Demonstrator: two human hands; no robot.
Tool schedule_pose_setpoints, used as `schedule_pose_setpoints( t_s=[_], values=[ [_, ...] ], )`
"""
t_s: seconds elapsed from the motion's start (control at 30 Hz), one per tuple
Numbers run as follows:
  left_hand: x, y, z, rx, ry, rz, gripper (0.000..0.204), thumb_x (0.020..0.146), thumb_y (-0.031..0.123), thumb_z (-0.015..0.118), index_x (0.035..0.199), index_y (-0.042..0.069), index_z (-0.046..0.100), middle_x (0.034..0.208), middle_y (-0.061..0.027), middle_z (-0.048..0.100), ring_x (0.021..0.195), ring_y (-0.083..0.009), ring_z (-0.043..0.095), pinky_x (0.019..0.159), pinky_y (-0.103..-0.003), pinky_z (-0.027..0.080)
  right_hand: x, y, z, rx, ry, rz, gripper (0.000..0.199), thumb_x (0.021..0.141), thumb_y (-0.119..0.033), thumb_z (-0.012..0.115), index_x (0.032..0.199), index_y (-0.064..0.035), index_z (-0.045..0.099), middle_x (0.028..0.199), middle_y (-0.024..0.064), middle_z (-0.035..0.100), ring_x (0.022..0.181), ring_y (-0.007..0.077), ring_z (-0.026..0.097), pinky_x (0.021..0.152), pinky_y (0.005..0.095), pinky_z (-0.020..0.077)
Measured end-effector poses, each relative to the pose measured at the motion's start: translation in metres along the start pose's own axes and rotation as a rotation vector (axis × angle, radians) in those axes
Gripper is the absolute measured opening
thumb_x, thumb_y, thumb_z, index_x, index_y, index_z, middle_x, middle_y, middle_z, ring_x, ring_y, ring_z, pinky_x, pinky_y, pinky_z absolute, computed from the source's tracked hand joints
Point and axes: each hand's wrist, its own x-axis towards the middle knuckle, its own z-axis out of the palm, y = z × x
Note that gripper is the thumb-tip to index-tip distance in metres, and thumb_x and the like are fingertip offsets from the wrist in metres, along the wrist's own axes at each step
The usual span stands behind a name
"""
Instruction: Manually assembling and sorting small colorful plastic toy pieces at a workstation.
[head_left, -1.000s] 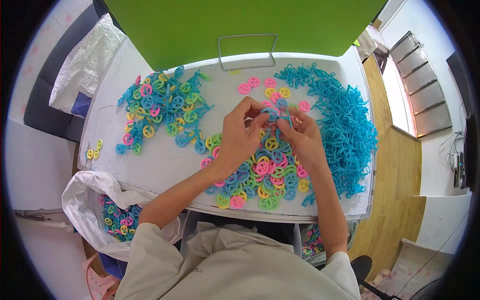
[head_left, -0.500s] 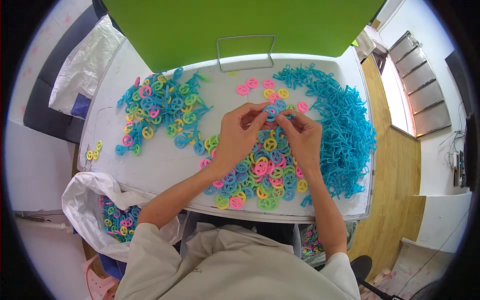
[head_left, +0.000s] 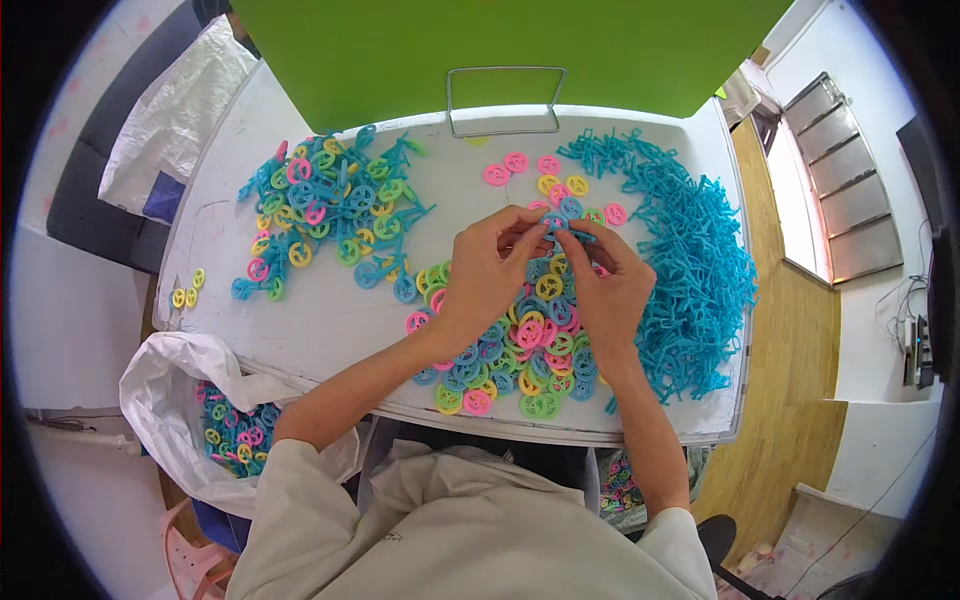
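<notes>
My left hand point(head_left: 487, 270) pinches a small blue plastic wheel point(head_left: 554, 221) between thumb and fingertips, above the middle of the table. Close against it, my right hand point(head_left: 612, 296) grips a thin blue plastic stick piece point(head_left: 582, 236), one end meeting the wheel; whether they are joined is hidden by the fingers. Under both hands spreads a heap of loose wheels point(head_left: 530, 335) in pink, yellow, green and blue. To the right lies a big pile of blue stick pieces point(head_left: 695, 285). A mixed pile of wheels with sticks point(head_left: 330, 200) sits at the left.
A green panel point(head_left: 520, 50) with a wire frame point(head_left: 505, 70) before it stands at the table's back. Several loose wheels point(head_left: 515, 162) lie just beyond my hands. At the lower left, a white sack point(head_left: 165, 400) holds more colourful pieces. Yellow and green wheels point(head_left: 190, 297) rest near the left edge.
The whole view has shifted slightly. In my fingers the wheel has tilted, and the blue stick piece now shows more clearly beside it. Both hands stay together at the same place.
</notes>
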Motion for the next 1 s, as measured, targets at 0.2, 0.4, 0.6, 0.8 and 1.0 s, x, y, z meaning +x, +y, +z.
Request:
schedule_pose_setpoints(
  t_s=[0.2, 0.4, 0.6, 0.8, 1.0],
  values=[
    [-0.002, 0.004, 0.001, 0.075, -0.033, 0.001, 0.017, 0.093, 0.000, 0.052, 0.108, -0.006, 0.058, 0.096, -0.0111, 0.066, 0.087, -0.0150, 0.065, 0.079, -0.027, 0.054, 0.002, 0.002, -0.003, 0.169, -0.060, 0.030, 0.019, 0.081, 0.000, 0.070, 0.099, 0.0011, 0.068, 0.090, 0.0089, 0.070, 0.079, 0.0099, 0.065, 0.067, 0.0207, 0.0507],
    [0.012, 0.011, -0.013, -0.168, -0.082, -0.028, 0.017, 0.093, 0.004, 0.053, 0.106, -0.005, 0.060, 0.092, -0.0105, 0.067, 0.080, -0.0144, 0.065, 0.074, -0.026, 0.053, 0.024, -0.008, -0.031, 0.627, -0.435, 0.195, 0.025, 0.083, 0.005, 0.065, 0.107, 0.0014, 0.064, 0.114, 0.0123, 0.062, 0.087, 0.0125, 0.064, 0.074, 0.0241, 0.0527],
    [0.013, 0.008, -0.015, -0.046, -0.218, -0.229, 0.023, 0.092, 0.012, 0.057, 0.112, 0.001, 0.062, 0.098, -0.0088, 0.065, 0.087, -0.0155, 0.064, 0.077, -0.027, 0.052, 0.028, 0.014, -0.034, 0.274, -0.515, -0.210, 0.027, 0.089, 0.000, 0.059, 0.116, -0.0008, 0.058, 0.124, 0.0118, 0.055, 0.099, 0.0144, 0.060, 0.086, 0.0278, 0.0502],
    [0.007, -0.012, -0.026, 0.966, -0.238, 0.303, 0.012, 0.081, 0.012, 0.069, 0.090, 0.004, 0.068, 0.087, -0.0115, 0.064, 0.073, -0.0203, 0.061, 0.065, -0.030, 0.047, 0.027, 0.008, -0.030, 0.613, -0.322, 0.132, 0.023, 0.093, -0.006, 0.054, 0.115, 0.0013, 0.058, 0.103, 0.0056, 0.063, 0.091, 0.0101, 0.059, 0.082, 0.0218, 0.0466],
    [0.021, 0.007, -0.028, 0.278, -0.221, -0.161, 0.021, 0.085, 0.014, 0.067, 0.099, -0.001, 0.061, 0.087, -0.0070, 0.064, 0.076, -0.0141, 0.063, 0.068, -0.026, 0.050, 0.023, 0.009, -0.025, 0.694, -0.291, 0.371, 0.024, 0.091, -0.008, 0.058, 0.113, 0.0004, 0.060, 0.090, 0.0039, 0.065, 0.084, 0.0070, 0.060, 0.074, 0.0198, 0.0471]
  ],
)
